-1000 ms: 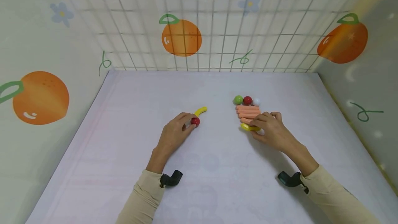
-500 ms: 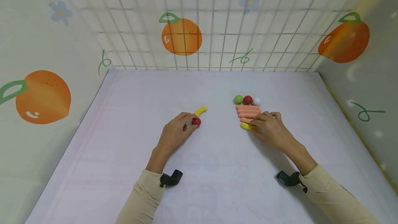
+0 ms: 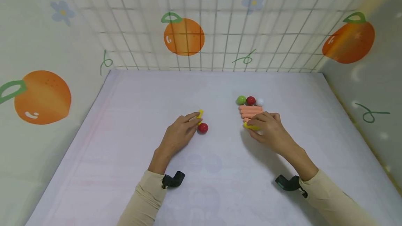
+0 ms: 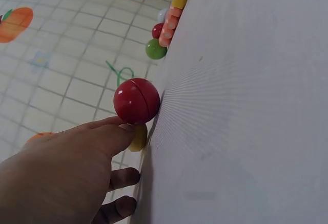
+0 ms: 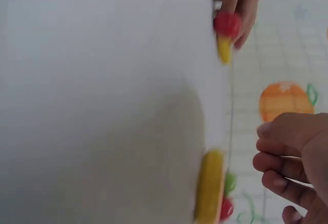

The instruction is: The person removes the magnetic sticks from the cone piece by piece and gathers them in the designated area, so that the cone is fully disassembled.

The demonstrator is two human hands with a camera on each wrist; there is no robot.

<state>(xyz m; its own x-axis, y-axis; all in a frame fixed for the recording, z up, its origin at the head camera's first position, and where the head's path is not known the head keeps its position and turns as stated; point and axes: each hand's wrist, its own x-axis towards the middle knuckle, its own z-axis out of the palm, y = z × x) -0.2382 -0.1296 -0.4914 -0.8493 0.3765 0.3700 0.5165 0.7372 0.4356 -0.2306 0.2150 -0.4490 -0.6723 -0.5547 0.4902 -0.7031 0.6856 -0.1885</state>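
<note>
My left hand (image 3: 179, 132) has its fingertips about a small curved yellow piece like a toy banana (image 3: 201, 111), which they appear to pinch. In the left wrist view, thumb and forefinger lie against that yellow piece (image 4: 137, 141). A glossy red ball (image 3: 202, 128) with a seam sits just beyond these fingers, loose on the table. Over on the right, my right hand (image 3: 271, 132) hovers above a second yellow banana-shaped piece (image 3: 250, 126). Its loosely bent fingers hold nothing in the right wrist view, apart from that yellow piece (image 5: 210, 187).
Several pink sausage-like sticks (image 3: 251, 111) lie side by side behind the right yellow piece. Beyond them a green ball (image 3: 241, 100), another red ball (image 3: 251, 100) and a white ball (image 3: 260, 102) form a row. Printed cloth walls surround the pale table (image 3: 201, 191).
My left fingers have let go of the red ball, now slightly nearer me, and taken the yellow piece, which has turned. My right hand has eased off its yellow piece and shifted left.
</note>
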